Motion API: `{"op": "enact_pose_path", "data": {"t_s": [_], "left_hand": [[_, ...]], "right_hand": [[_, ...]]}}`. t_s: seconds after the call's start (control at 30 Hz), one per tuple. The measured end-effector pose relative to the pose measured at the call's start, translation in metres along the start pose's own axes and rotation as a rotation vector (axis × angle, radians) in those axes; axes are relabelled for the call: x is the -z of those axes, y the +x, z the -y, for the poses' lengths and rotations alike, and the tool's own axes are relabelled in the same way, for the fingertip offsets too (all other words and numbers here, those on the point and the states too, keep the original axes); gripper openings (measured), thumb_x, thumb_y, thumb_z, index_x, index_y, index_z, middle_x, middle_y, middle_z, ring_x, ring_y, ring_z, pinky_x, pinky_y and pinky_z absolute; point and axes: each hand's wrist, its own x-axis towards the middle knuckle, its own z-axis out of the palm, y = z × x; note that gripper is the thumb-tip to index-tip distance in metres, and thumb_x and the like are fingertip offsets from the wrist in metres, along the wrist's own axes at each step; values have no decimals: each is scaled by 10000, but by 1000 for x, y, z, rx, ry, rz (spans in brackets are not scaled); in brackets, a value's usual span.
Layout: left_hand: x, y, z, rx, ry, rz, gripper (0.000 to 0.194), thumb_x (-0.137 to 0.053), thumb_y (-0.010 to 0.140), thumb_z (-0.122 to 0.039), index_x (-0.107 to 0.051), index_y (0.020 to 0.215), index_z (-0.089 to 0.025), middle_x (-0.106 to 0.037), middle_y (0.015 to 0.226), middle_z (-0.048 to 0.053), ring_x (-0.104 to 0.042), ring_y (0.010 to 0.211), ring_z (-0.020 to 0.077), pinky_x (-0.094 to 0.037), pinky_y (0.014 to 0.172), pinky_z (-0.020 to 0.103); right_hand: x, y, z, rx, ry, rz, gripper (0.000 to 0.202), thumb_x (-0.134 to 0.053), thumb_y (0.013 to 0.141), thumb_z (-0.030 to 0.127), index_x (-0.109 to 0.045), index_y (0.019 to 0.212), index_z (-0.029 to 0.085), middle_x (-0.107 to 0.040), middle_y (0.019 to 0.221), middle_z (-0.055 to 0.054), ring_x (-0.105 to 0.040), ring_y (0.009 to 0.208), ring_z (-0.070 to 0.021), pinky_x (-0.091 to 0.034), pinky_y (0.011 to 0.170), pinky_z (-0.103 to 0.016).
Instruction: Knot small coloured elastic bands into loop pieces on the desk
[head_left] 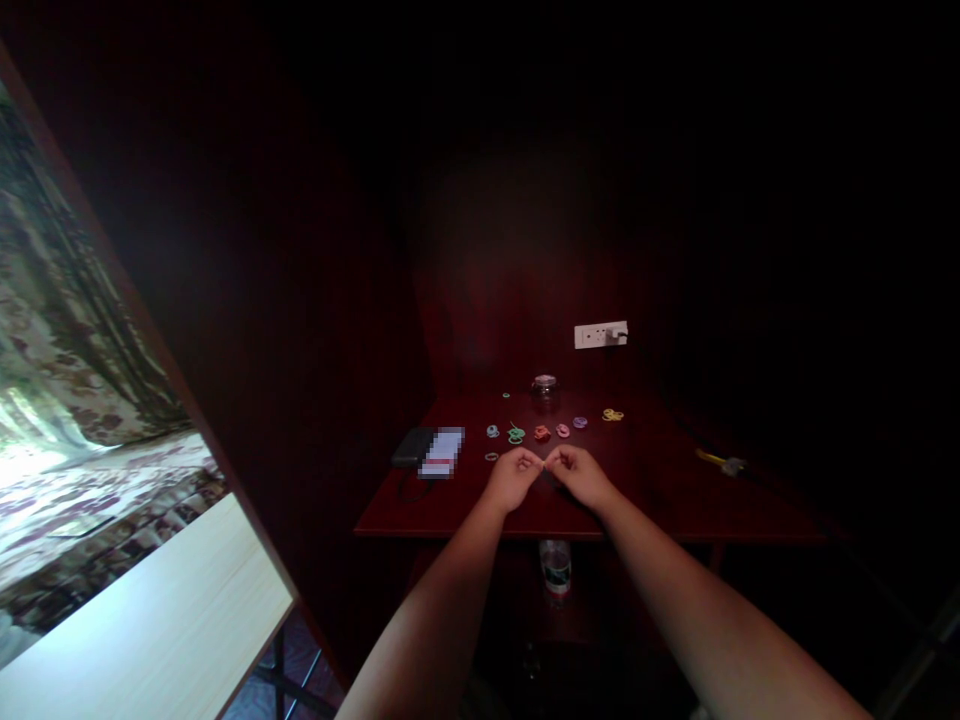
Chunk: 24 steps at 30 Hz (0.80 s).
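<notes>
Over the front part of the dark red desk (pixel 675 500), my left hand (pixel 514 480) and my right hand (pixel 581 475) meet fingertip to fingertip. Both are closed in a pinch, and a tiny light-coloured thing between the fingertips is too small to name. Just beyond my hands lie small heaps of what look like elastic bands: green (pixel 516 434), orange-red (pixel 542 433), pink (pixel 562 431), purple (pixel 580 423), blue-grey (pixel 493 431) and yellow (pixel 613 415). A single pale band (pixel 491 457) rests left of my left hand.
A clear jar (pixel 545 393) stands at the back, near a small green ring (pixel 506 395). To the left lie a black case (pixel 412 447) and a blurred phone-like screen (pixel 444 452). A yellow cable (pixel 712 459) lies right. Below stands a bottle (pixel 556 575); a socket strip (pixel 600 335) is on the wall.
</notes>
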Motion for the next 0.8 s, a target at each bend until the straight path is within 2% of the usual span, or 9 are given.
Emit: {"op": "enact_pose_path", "data": {"t_s": [0.37,0.6,0.8], "left_hand": [[-2,3,5,1,-48,-27,71,-594,675,-145,-576,737,-118,-590,676,21,-521,621,96,-399,619,216],[-2,4,10,-11,-76,4,133,-628,666,-217,-563,736,-124,-572,659,12,-513,607,98,-389,590,214],[-2,5,13,-9,-49,19,111,-607,684,-207,-569,743,-122,-579,680,12,-518,618,90,-397,596,202]], "right_hand": [[1,1,-5,73,-4,-3,100,-538,677,246,-548,686,147,-525,582,14,-431,497,-87,-324,486,-207],[2,1,-3,74,-3,-41,132,-534,709,283,-528,685,154,-492,559,26,-412,483,-86,-316,469,-206],[2,2,-6,44,38,-44,142,-542,713,304,-508,694,167,-472,539,38,-416,465,-88,-316,454,-206]]}}
